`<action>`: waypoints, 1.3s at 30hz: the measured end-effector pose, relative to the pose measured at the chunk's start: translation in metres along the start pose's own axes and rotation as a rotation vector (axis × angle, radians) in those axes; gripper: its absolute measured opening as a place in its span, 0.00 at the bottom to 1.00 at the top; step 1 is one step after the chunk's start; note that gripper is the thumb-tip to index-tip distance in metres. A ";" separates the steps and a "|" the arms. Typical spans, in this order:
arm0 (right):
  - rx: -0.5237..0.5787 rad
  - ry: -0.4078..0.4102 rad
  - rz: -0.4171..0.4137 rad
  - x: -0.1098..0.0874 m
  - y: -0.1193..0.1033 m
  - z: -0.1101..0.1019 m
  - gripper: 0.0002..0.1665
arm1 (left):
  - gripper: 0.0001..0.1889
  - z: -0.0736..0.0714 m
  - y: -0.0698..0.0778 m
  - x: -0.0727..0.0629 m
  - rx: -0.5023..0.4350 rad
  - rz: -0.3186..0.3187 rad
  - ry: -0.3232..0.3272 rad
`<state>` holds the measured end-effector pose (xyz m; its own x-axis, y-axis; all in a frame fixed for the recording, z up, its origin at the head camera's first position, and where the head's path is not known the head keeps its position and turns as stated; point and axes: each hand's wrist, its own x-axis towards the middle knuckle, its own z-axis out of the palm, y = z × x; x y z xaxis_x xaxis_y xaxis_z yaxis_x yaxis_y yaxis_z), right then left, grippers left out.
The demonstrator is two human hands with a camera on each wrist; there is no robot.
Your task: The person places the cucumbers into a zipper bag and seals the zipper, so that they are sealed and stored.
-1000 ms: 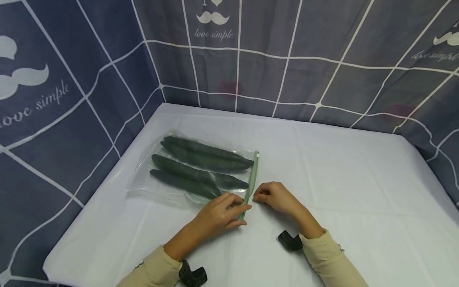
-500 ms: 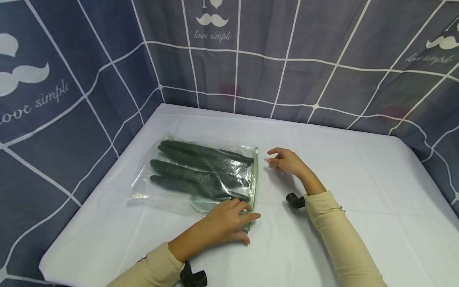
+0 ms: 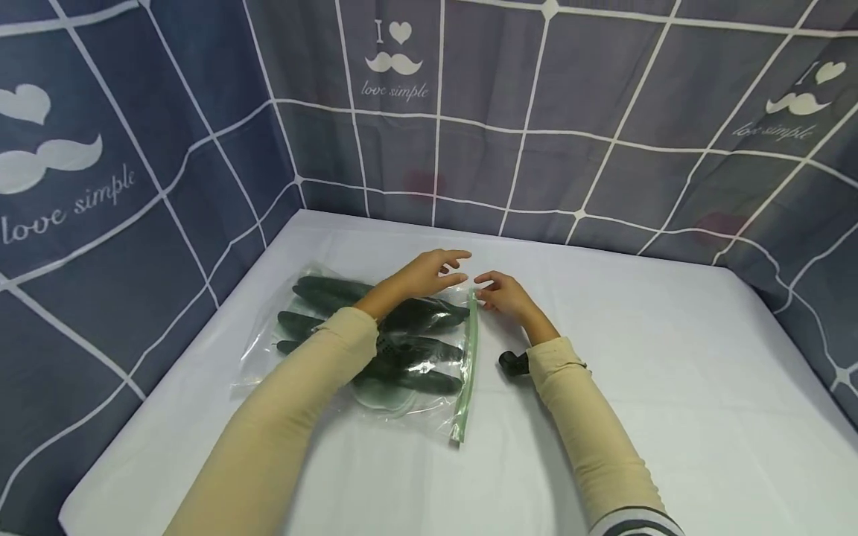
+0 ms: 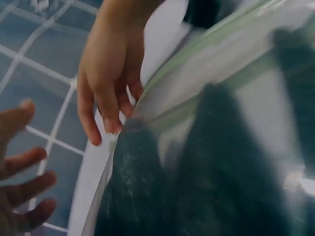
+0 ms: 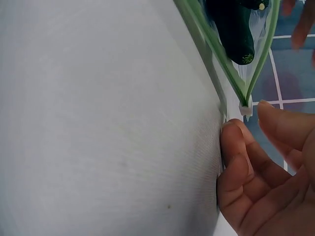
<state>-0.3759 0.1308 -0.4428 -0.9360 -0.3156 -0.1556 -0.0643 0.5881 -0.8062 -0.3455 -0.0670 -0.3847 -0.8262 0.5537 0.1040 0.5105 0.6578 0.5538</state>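
A clear zip bag lies on the white table with several dark green cucumbers inside. Its green zip strip runs along the right side, and in the right wrist view the bag's mouth gapes around the cucumber ends. A small white slider sits at the strip's far end. My left hand hovers over the bag's far right corner, fingers spread and holding nothing. Close by, my right hand has thumb and fingers apart around the slider, apparently without contact. The left forearm hides part of the cucumbers.
The white-covered table extends to the right of the bag. A dark grid-patterned curtain stands along the back and left edges. A black wrist device hangs by the right cuff.
My left hand has left the strip's near end and moved to the far corner. My right hand went up along the strip, then left toward its far end.
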 end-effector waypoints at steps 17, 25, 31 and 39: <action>0.080 0.012 -0.001 -0.003 0.000 0.008 0.16 | 0.23 0.069 -0.127 0.135 -0.030 -0.129 -0.382; 0.099 0.092 -0.013 -0.003 0.005 0.010 0.12 | 0.23 0.083 -0.135 0.138 -0.103 -0.055 -0.369; 0.028 0.047 -0.014 -0.011 0.006 0.011 0.10 | 0.21 0.069 -0.111 0.117 -0.130 0.015 -0.337; -0.013 0.016 -0.026 -0.024 -0.001 0.012 0.09 | 0.20 0.027 -0.044 0.076 -0.137 -0.025 -0.334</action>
<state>-0.3490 0.1292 -0.4447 -0.9395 -0.3187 -0.1257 -0.0928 0.5900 -0.8021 -0.4247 -0.0401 -0.4235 -0.7030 0.6895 -0.1747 0.4356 0.6115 0.6606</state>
